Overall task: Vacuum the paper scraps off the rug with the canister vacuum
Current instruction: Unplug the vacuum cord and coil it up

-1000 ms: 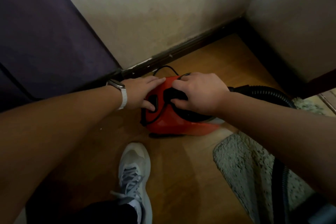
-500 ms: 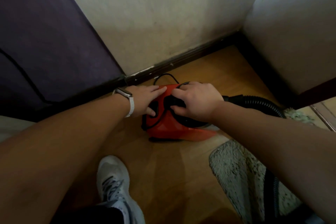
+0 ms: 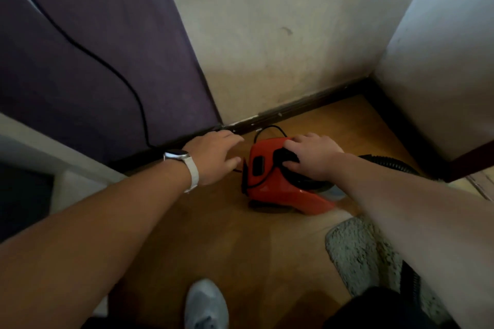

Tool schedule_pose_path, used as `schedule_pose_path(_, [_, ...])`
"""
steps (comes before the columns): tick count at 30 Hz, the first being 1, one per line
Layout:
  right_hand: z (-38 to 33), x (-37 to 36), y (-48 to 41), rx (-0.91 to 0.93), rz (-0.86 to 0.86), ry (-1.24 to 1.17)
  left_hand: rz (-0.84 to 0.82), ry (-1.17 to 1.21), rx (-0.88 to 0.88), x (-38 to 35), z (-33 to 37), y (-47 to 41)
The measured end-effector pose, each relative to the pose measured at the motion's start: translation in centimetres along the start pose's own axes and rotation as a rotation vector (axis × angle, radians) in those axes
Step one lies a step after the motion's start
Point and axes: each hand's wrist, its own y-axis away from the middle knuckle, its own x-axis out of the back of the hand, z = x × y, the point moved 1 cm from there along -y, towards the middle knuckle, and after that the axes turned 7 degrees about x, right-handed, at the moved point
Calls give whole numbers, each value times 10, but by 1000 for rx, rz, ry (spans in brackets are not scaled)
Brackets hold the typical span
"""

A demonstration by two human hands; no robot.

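A red canister vacuum (image 3: 278, 189) sits on the wooden floor near the wall corner. My right hand (image 3: 312, 157) grips its black top handle, fingers curled round it. Just left of the canister, my left hand (image 3: 213, 157) hovers with relaxed fingers and touches nothing; it wears a white watch. A black ribbed hose (image 3: 387, 164) leaves the canister to the right, behind my right forearm. The shaggy pale rug (image 3: 355, 251) lies at the lower right, partly covered by my arm. I can make out no paper scraps.
A black power cord (image 3: 128, 88) runs down the purple curtain (image 3: 93, 61) to the floor behind the canister. Dark skirting (image 3: 302, 107) lines the white walls. My grey shoe (image 3: 205, 304) stands at the bottom. Another stretch of black hose (image 3: 409, 286) crosses the rug.
My left hand has come off the canister's left side and now hovers just to its left. The right hand keeps hold of the handle. The view has tilted up and my shoe has dropped lower.
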Motion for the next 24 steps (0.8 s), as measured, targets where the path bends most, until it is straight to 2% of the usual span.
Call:
schedule_pose_path(2, [-9,14,6,-38,-93,7,50,1,8,23,-2,16])
schedule_pose_path(4, [-20,32,12,-64,-86,3,108,11,4,49,-6,29])
schedule_pose_path(8, [-45,82,18,-23,61,-51,232,10,25,97,-16,56])
schedule_pose_path(14, [-78,164,5,86,201,-26,319,88,116,146,-52,95])
schedule_pose_path(24, [-129,279,-40,317,439,-48,793,38,374,260,-111,106])
